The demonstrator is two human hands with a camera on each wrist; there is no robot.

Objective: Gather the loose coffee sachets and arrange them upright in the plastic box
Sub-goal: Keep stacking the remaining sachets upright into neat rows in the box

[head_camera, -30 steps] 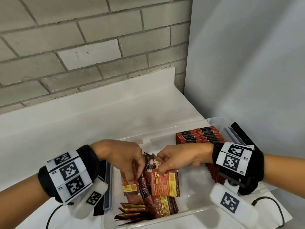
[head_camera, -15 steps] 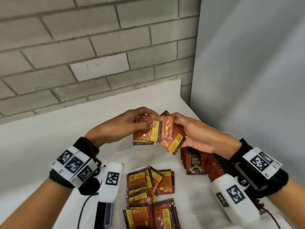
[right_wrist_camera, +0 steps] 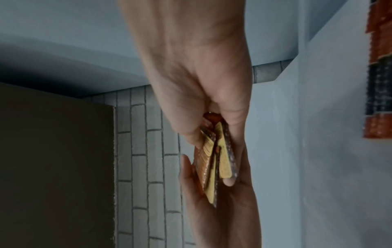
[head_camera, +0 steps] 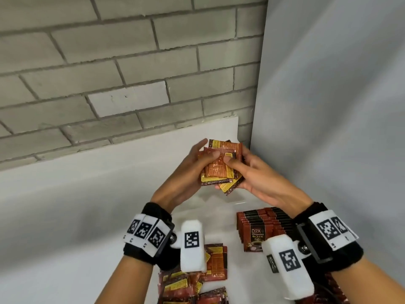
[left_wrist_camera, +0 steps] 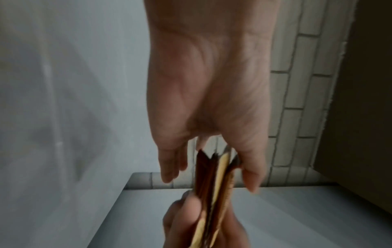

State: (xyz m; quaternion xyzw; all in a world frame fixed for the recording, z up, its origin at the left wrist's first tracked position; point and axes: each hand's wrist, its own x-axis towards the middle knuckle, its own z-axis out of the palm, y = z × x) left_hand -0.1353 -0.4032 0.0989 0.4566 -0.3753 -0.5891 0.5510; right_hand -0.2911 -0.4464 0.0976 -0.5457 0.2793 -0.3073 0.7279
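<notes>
Grey brick and a white counter point(head_camera: 72, 205) frame it as both hands come up off the box, left hand point(head_camera: 186, 170) and right hand point(head_camera: 252, 174) pinching one bundle of sachets point(head_camera: 219, 165) between thumbs and fingers, squaring its edges. A moment ago they were down picking; now the bundle looks nearly ready to stand beside the upright row point(head_camera: 260, 224), while loose sachets point(head_camera: 197, 281) wait below.

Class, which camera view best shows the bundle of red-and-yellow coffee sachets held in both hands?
The head view: the bundle of red-and-yellow coffee sachets shows its printed faces. Both wrist views show it only edge-on, blurred.
</notes>
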